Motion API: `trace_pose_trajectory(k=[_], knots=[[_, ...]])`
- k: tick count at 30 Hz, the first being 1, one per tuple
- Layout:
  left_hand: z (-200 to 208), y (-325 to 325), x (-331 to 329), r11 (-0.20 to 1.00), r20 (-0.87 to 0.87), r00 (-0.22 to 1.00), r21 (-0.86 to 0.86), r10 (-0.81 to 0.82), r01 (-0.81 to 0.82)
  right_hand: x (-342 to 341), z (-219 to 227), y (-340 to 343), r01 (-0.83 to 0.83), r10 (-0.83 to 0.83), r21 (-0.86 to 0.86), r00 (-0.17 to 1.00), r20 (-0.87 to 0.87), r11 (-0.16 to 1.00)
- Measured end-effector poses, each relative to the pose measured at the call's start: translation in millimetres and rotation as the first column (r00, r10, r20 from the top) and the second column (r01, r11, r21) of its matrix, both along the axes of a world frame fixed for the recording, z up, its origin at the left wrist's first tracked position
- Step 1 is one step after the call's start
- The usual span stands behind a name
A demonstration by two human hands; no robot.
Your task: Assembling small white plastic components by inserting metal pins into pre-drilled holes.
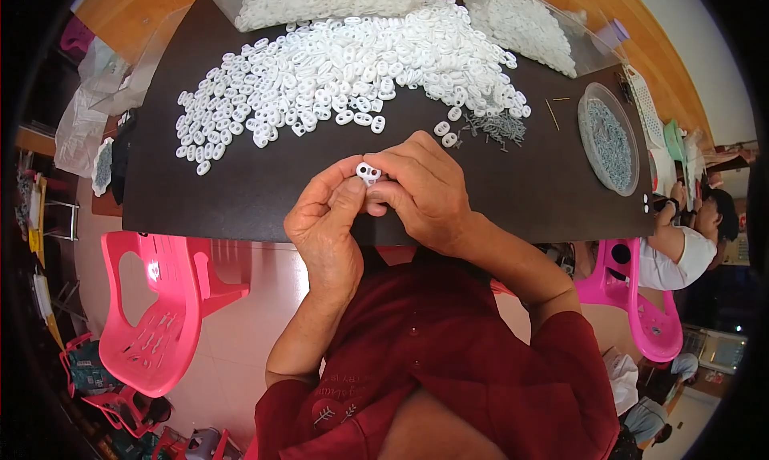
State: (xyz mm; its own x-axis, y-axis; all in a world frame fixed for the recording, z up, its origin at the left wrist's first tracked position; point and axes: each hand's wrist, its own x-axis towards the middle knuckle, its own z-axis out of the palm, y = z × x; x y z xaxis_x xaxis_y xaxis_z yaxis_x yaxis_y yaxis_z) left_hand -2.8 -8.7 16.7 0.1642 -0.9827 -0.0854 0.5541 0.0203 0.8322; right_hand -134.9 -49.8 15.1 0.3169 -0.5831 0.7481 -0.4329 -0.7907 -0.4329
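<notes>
A small white plastic piece with two holes point(368, 172) is pinched between both my hands just above the near edge of the dark table point(200, 195). My left hand point(324, 227) grips its left side with thumb and forefinger. My right hand point(420, 191) closes over its right side, fingers curled. A big heap of the same white pieces point(336, 67) is spread over the table beyond my hands. Two loose pieces point(445, 133) lie just past my right hand, beside a small pile of grey metal pins point(497, 127).
A round clear dish of grey pins point(609, 139) sits at the table's right. Clear bags of white pieces point(525, 19) lie at the far side. A pink plastic chair point(156, 308) stands at lower left. Another person point(681, 248) sits on a pink chair at right.
</notes>
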Motion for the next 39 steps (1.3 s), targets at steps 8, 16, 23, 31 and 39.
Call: trace_pose_trajectory(k=[8, 16, 23, 31, 39], knots=[[-5.9, -1.7, 3.5, 0.998, 0.123, 0.992, -0.054, -0.009, 0.016, -0.1, 0.5, 1.6, 0.009, -0.009, -0.018, 1.000, -0.002, 1.000], [-4.2, -1.6, 6.9, 0.999, 0.000, 0.999, -0.011, -0.044, 0.044, 1.9, 2.1, 6.1, -0.004, 0.005, 0.027, 1.000, -0.013, 1.000], [-1.2, -1.7, 4.1, 1.000, 0.036, 0.999, -0.010, -0.009, 0.009, 0.5, 2.3, 6.5, 0.003, -0.003, 0.017, 1.000, -0.016, 1.000], [-3.5, 0.5, 11.6, 0.997, 0.220, 0.975, -0.054, -0.035, 0.048, 1.3, 2.8, 11.3, 0.024, -0.025, 0.057, 1.000, 0.019, 0.998], [-13.0, 2.0, 3.1, 0.980, 0.091, 0.996, -0.198, 0.010, 0.008, 4.4, 2.7, 16.5, 0.013, -0.034, 0.164, 0.992, 0.125, 0.986]])
